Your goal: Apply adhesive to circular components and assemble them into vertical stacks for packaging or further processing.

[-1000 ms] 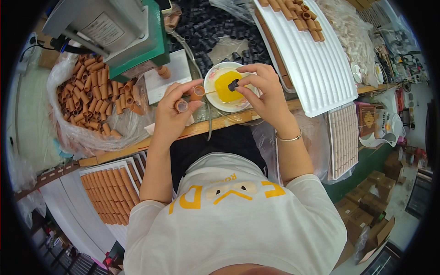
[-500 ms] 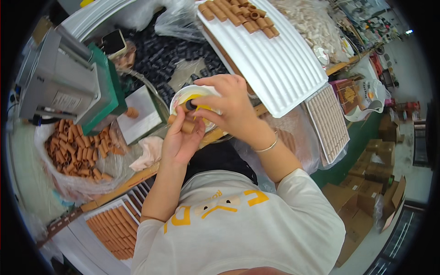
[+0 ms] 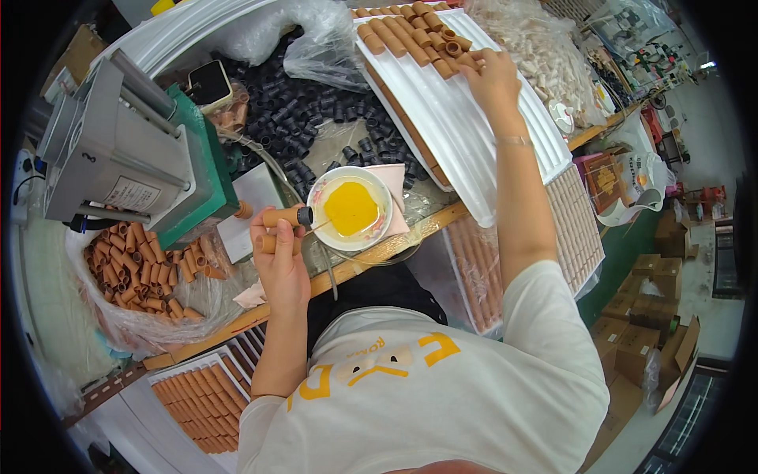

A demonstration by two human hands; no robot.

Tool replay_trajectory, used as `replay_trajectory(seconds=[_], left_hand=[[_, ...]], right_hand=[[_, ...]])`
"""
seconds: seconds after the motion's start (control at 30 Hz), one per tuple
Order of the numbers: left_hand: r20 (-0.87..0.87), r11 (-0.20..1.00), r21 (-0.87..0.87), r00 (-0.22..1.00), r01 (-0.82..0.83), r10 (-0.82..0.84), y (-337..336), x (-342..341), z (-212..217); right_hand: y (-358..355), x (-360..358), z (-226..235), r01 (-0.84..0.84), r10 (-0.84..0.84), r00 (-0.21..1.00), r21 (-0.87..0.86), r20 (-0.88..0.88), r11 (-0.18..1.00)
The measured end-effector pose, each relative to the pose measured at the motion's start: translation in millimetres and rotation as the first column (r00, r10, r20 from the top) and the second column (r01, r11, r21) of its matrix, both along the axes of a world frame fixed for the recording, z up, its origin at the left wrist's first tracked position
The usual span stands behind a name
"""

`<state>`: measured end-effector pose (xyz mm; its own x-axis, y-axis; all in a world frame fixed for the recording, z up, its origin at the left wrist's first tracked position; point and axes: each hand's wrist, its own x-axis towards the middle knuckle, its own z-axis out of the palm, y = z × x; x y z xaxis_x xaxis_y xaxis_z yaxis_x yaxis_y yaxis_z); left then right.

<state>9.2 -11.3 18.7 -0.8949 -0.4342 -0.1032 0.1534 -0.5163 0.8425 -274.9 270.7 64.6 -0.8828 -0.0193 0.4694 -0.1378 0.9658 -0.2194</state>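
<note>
My left hand (image 3: 283,265) is closed around a brown tube with a black collar (image 3: 290,217) at its right end. A second brown tube (image 3: 278,241) sits lower in the same hand. Just right of it stands a flower-rimmed white bowl (image 3: 384,229) with yellow liquid (image 3: 351,208) inside; a thin stick (image 3: 320,227) leans at its left rim. My right hand (image 3: 493,79) stretches over a white ridged tray (image 3: 442,118), its fingertips pinched at a brown tube (image 3: 467,61) beside several others. The fingers partly hide that tube.
A grey and green press (image 3: 146,162) stands left, above a plastic-lined heap of brown tubes (image 3: 142,268). Many black collars (image 3: 292,118) lie behind the bowl. A wooden table edge (image 3: 379,251) runs in front. Filled trays (image 3: 572,213) stand right, cardboard boxes (image 3: 636,332) beyond.
My right hand has gone from the bowl to the tubes on the far tray. My left hand has shifted left, uncovering the bowl. The whole view has shifted slightly.
</note>
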Motion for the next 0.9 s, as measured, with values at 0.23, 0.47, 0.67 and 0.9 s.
replay_trajectory(seconds=[0.23, 0.47, 0.67, 0.9], left_hand=[[-0.136, 0.927, -0.342, 0.984, -0.153, 0.113, -0.6, -1.4, -2.7], [-0.104, 0.929, -0.269, 0.967, -0.254, 0.234, -25.0, 19.7, -9.4], [-0.14, 0.63, -0.689, 0.918, -0.359, 0.37, -52.9, 25.8, -19.1], [0.096, 0.33, -0.944, 0.946, -0.013, 0.31, -106.8, 3.5, -10.4]], right_hand=[[-113.4, 181.4, 24.5, -0.664, 0.83, 0.551, -0.554, 0.092, 0.502], [-177.7, 208.8, -5.4, -0.812, 0.888, 0.46, -0.403, 0.004, 0.423], [-200.4, 204.3, -29.4, -0.787, 0.886, 0.462, -0.447, 0.03, 0.425], [-252.5, 185.2, -47.2, -0.778, 0.839, 0.535, -0.329, 0.101, 0.536]])
